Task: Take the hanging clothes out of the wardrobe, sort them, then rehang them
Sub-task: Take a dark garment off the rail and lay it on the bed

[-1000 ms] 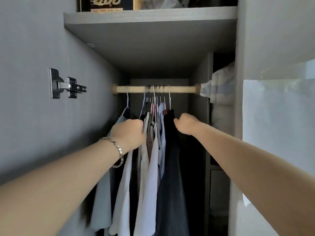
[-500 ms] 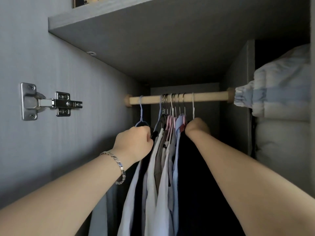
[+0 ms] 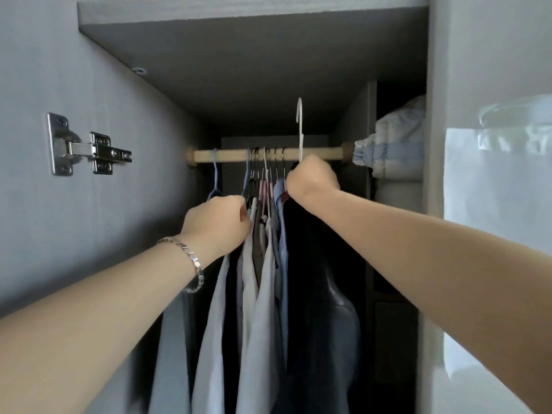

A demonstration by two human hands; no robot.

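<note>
Dark garment on its white hanger, hook raised above the rod.

The dark garment (image 3: 316,279) hangs at the 3 o'clock end of the row. The right hand (image 3: 312,180) is curled tight round the neck of its white hanger (image 3: 299,127), whose hook stands clear above the wooden rod (image 3: 233,155). The cloth looks soft, fairly light and likely to swing, so the stiff hanger neck is the sound hold. Toward 9 o'clock, the left hand (image 3: 218,222) grips the tops of the pale shirts (image 3: 263,264) hanging on the rod.
</note>
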